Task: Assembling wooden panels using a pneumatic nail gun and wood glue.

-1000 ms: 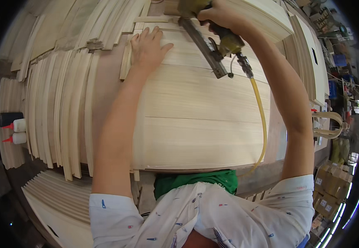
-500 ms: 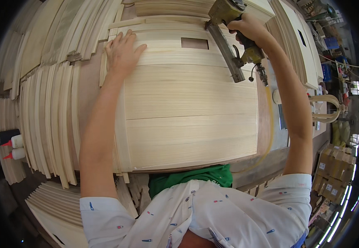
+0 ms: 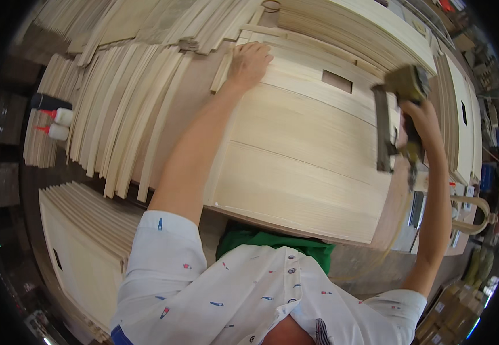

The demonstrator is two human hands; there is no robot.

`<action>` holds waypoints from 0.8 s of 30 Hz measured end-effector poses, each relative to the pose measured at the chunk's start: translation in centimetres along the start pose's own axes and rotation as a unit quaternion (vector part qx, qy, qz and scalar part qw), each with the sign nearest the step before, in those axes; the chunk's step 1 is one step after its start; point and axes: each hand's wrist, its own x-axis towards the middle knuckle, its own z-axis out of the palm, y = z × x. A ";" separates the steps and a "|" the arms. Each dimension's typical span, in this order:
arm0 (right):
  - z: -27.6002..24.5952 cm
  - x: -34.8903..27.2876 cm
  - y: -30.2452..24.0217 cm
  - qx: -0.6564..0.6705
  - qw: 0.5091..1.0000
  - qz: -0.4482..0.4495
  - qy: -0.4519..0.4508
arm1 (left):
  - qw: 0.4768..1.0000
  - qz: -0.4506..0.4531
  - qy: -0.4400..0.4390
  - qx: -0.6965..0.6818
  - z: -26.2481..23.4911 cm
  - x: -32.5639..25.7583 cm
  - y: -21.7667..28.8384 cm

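Observation:
A pale panel of joined wooden boards (image 3: pixel 304 155) with a small rectangular cutout lies on the bench in front of me. My left hand (image 3: pixel 250 64) rests at its far left corner, fingers bent a little over the edge strip and apart from any tool. In my right hand (image 3: pixel 425 121) is an olive-coloured air nail gun (image 3: pixel 408 85), gripped by its handle. The nail gun is over the panel's right side and blurred by motion. I cannot tell whether its nose touches the wood. A yellowish air hose (image 3: pixel 398 233) hangs below it.
Long wooden strips (image 3: pixel 120 109) lie in rows on the left, beside white glue bottles with red tips (image 3: pixel 59 132). Stacked panels (image 3: pixel 82 236) stand at the lower left. More boards (image 3: pixel 341 34) lie behind the panel, and cut panels (image 3: pixel 462 115) are stacked at the right.
The view has turned, so the bench appears shifted right and tilted. My right hand has brought the nail gun towards the panel's right side. My left hand stays at the far left corner, fingers less spread.

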 end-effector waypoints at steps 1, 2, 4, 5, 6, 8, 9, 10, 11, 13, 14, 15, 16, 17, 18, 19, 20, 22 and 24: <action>-1.1 -2.1 -0.5 -0.009 0.999 0.047 -0.008 | 1.000 -0.009 0.002 0.010 -0.3 -0.2 -0.3; -2.2 -3.9 1.0 -0.018 0.999 0.046 0.019 | 1.000 0.007 0.030 0.001 -0.2 -0.2 -0.6; -4.1 -8.2 1.6 -0.003 0.995 0.099 0.013 | 0.998 0.020 0.060 -0.004 -0.1 -0.4 -0.9; -5.4 -10.1 3.8 -0.005 0.992 0.125 0.025 | 0.998 0.013 0.066 -0.008 0.0 -0.2 -0.8; -6.0 -12.0 5.2 -0.015 0.992 0.116 0.046 | 0.997 0.004 0.071 -0.009 0.0 -0.1 -0.9; -6.0 -14.9 6.1 -0.006 0.990 0.121 0.067 | 0.996 -0.024 0.091 -0.009 -0.2 -0.7 -2.0; -6.4 -16.8 5.6 0.002 0.986 0.144 0.082 | 0.993 -0.043 0.108 -0.033 0.4 -0.3 -1.9; -6.7 -18.2 6.7 0.003 0.982 0.162 0.093 | 0.992 -0.046 0.112 -0.030 0.2 -0.2 -1.4; -7.0 -19.4 8.0 0.005 0.978 0.180 0.102 | 0.986 -0.102 0.109 -0.077 -0.6 -0.1 -0.6; -7.2 -21.3 9.1 0.008 0.968 0.221 0.118 | 0.973 -0.168 0.107 -0.115 -2.6 -0.8 -0.3; -7.2 -22.0 9.8 0.008 0.969 0.220 0.109 | 0.973 -0.170 0.115 -0.110 -3.3 -1.2 -0.4; -7.1 -22.6 10.6 0.022 0.960 0.242 0.137 | 0.972 -0.171 0.121 -0.103 -4.0 -1.9 -0.7; -6.9 -22.8 11.2 0.036 0.949 0.265 0.165 | 0.972 -0.176 0.118 -0.096 -5.0 -3.2 -1.5; -7.1 -22.9 11.4 0.045 0.948 0.271 0.163 | 0.981 -0.146 0.121 -0.034 -6.5 -4.9 -2.7; -7.1 -22.7 11.6 0.049 0.947 0.274 0.158 | 0.985 -0.112 0.124 0.029 -8.4 -6.6 -4.1; -7.0 -22.5 11.7 0.014 0.951 0.263 0.162 | 0.979 -0.157 0.096 0.085 -10.2 -8.5 -4.8; -7.1 -22.4 11.8 -0.021 0.953 0.252 0.167 | 0.967 -0.199 0.068 0.141 -12.0 -10.5 -4.9; -7.1 -22.3 12.2 0.003 0.956 0.253 0.149 | 0.931 -0.312 0.008 0.189 -15.0 -13.1 -3.4; -7.3 -22.3 12.3 -0.013 0.955 0.260 0.143 | 0.923 -0.324 0.015 0.206 -15.5 -15.1 -3.8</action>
